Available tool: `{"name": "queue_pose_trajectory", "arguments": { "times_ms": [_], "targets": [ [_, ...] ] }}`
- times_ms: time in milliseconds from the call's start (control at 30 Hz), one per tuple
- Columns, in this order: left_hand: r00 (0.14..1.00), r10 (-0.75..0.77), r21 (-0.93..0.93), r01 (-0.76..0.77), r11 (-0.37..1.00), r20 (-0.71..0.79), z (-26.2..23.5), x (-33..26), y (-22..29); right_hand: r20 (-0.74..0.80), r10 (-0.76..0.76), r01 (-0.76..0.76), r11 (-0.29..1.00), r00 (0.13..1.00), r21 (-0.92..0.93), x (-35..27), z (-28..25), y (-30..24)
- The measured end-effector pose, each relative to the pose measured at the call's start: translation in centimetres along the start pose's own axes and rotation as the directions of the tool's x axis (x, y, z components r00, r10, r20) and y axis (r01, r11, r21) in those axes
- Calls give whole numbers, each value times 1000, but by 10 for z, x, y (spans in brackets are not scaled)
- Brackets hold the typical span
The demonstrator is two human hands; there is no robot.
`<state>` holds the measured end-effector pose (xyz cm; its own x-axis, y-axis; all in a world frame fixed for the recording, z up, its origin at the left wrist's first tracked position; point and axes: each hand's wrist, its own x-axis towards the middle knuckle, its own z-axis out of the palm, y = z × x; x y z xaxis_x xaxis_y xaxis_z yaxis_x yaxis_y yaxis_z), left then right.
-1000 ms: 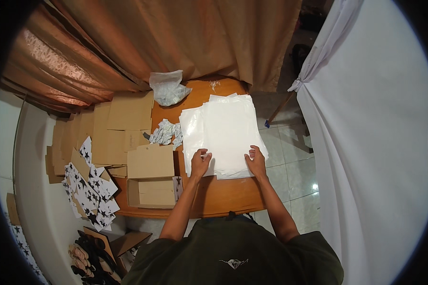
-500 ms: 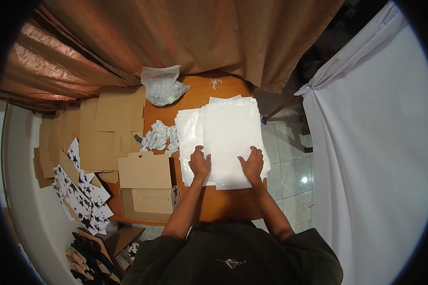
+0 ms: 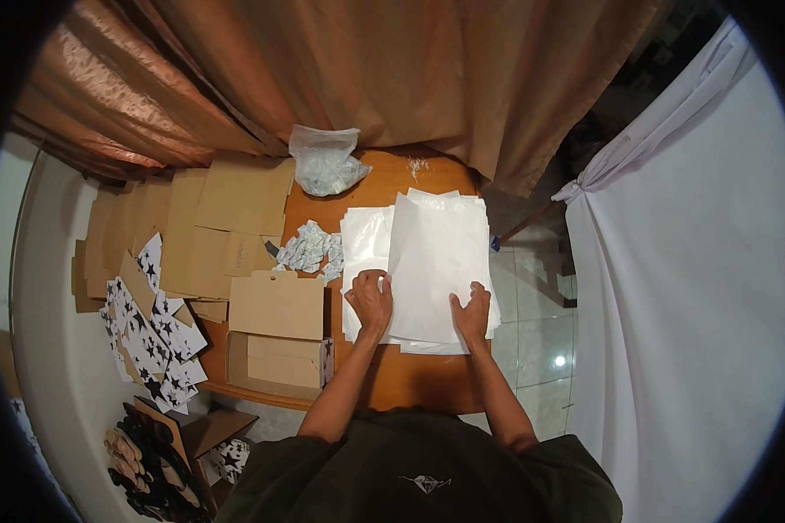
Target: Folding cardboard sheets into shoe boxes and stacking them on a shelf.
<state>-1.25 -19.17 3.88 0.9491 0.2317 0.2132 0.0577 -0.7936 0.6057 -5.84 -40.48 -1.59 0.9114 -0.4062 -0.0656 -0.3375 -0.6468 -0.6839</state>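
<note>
- My head camera looks steeply down on my table [image 3: 410, 388], forearms entering from below.
- The fisheye bends the edges; only one view.

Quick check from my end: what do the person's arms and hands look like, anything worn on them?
Both forearms are bare from the elbow down. The left hand and right hand wear no gloves; no watch or ring can be made out. Short dark sleeves of a dark T-shirt end above the elbows.

The sheets [image 3: 440, 261] under the left hand [image 3: 371, 299] and right hand [image 3: 473, 314] looked like thin white paper, smooth and faintly translucent. The table [image 3: 410, 383] was orange-brown wood with a soft sheen. The boxes [image 3: 275, 327] were matt brown cardboard. The bag [image 3: 324, 161] was crinkled clear plastic, and the curtain [image 3: 323, 70] was shiny copper cloth.
</note>
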Motion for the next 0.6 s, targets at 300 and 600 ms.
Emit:
{"name": "queue_pose_trajectory", "arguments": {
  "times_ms": [300, 600],
  "targets": [
    [904, 421, 17, -423, 906, 78, -117, 17, 42, 38, -287, 278, 947, 957, 161, -16, -75, -68],
    [773, 582, -240, -532, 812, 254, -212, -23, 59, -232, -460, 515, 776, 857, 365, -4, -105, -72]
  ]
}}
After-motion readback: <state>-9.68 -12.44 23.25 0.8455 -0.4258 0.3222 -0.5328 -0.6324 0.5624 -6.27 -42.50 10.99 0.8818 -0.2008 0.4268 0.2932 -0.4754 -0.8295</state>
